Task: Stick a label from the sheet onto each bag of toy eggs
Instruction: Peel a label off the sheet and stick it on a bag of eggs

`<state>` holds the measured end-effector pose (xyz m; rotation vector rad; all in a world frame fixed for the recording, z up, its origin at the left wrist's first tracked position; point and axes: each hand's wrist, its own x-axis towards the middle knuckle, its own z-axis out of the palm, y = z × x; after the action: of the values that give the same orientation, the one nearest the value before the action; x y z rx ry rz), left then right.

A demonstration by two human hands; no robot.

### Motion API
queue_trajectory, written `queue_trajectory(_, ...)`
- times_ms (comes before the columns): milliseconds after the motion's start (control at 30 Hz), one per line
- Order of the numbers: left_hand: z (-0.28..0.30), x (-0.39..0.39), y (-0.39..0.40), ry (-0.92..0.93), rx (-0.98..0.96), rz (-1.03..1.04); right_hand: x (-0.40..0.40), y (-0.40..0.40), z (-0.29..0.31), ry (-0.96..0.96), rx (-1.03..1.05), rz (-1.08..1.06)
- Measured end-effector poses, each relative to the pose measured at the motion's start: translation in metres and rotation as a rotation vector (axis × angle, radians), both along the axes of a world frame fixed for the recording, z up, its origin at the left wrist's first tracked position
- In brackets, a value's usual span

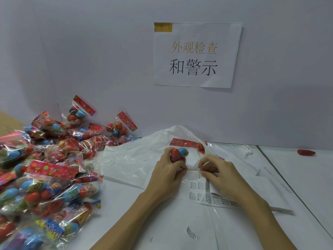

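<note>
My left hand grips a clear bag of toy eggs with a red flowered header, holding it on the table's middle. The label sheet, white with small printed warning labels, lies just in front of the bag. My right hand rests on the sheet's top edge, its fingertips pinching at a label there. Whether the label has come free of the sheet is hidden by the fingers.
A big pile of egg bags fills the left side. A white plastic bag lies behind my hands. A loose label lies near the front. A red object sits far right. A paper sign hangs on the wall.
</note>
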<state>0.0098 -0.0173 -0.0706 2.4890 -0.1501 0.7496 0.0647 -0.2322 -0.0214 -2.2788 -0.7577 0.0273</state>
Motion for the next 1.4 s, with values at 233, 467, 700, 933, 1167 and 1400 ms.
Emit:
queue_trajectory(233,0.0029,-0.0022,-0.0016,0.017,-0.018,-0.008,0.0002,0.0006,0.0001,0.003,-0.015,0.021)
queue_trajectory(467,0.0049,-0.0030,-0.0018,0.014,-0.020,-0.006,-0.0020,0.0014,0.0016,0.024,0.009,0.009)
queue_trajectory(700,0.0039,-0.0031,-0.0026,0.017,-0.026,-0.032,0.0006,0.0034,-0.0025,0.020,-0.042,0.011)
queue_trajectory(933,0.0025,-0.0019,-0.0014,-0.014,-0.008,-0.035,0.0006,0.0007,0.0003,-0.009,-0.005,0.004)
queue_trajectory(1167,0.0003,0.0001,-0.0009,0.001,-0.011,-0.022,-0.0029,-0.0024,0.0058,0.045,0.043,0.028)
queue_trajectory(1400,0.0017,-0.0006,-0.0010,-0.008,-0.008,-0.018,-0.0032,-0.0018,0.0046,0.034,0.051,0.023)
